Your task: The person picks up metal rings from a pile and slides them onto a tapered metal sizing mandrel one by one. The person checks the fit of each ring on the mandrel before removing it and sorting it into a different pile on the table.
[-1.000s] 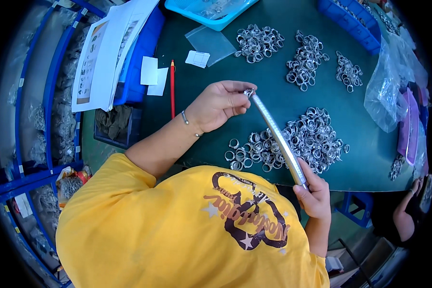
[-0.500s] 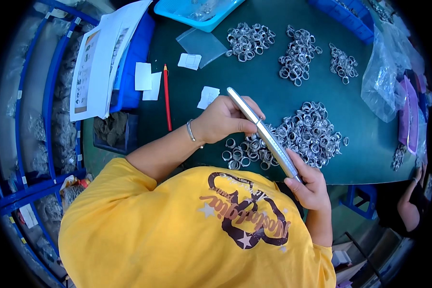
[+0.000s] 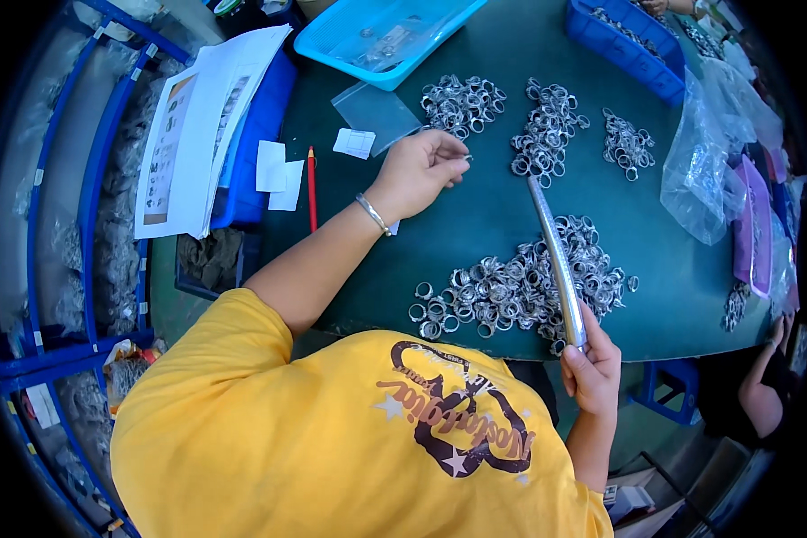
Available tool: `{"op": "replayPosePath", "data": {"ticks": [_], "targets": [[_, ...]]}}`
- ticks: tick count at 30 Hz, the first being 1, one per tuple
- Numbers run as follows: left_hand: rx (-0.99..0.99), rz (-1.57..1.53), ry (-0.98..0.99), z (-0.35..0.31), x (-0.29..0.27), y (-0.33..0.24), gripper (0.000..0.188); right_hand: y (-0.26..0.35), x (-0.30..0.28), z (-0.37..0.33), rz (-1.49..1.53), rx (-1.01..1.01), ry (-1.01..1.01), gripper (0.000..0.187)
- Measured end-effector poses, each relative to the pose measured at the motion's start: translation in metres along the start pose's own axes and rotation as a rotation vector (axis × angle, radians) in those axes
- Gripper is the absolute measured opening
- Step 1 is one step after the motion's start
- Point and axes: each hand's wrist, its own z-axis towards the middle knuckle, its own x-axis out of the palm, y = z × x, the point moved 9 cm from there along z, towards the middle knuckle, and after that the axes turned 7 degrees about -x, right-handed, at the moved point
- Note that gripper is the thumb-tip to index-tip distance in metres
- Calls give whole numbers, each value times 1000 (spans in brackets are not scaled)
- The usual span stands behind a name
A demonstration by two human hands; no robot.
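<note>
A: What is gripped by the right hand (image 3: 594, 368)?

B: A tapered, silver-coloured metal rod (image 3: 558, 255) is clasped by its thicker end, with thumb and fingers closed round it. That hand is held at the near right edge of the large heap of silver metal rings (image 3: 518, 291). The rod is slanted over the heap, and its thin end is pointed past the far side.

A: Is the heap touched by the rod?

B: That cannot be told; some rings are simply hidden behind it.

A: And the left hand (image 3: 421, 170)?

B: It is held beyond the heap, to the left, with thumb and fingertips pressed together. A tiny shiny piece (image 3: 470, 158) is pinched at the tips; its kind cannot be made out.

A: What else is laid out around the heap?

B: On the dark green counter (image 3: 480, 215), three smaller piles of silver rings (image 3: 544, 133) are set beyond it. Farther beyond, to the left, a light blue plastic basket (image 3: 359, 73) is placed. Left of the heap and beyond it, a slim red pencil (image 3: 312, 188) is seen; to the right, a crumpled clear plastic bag (image 3: 704, 184).
</note>
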Motion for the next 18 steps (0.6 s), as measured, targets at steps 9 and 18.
{"op": "replayPosePath", "data": {"ticks": [9,18], "targets": [[-338,-900,518,-31,47,-4,25,8,19,9,-297,-63,159,52],[-238,-698,643,-52,65,-5,26,13,34,17,-364,-117,272,53]]}}
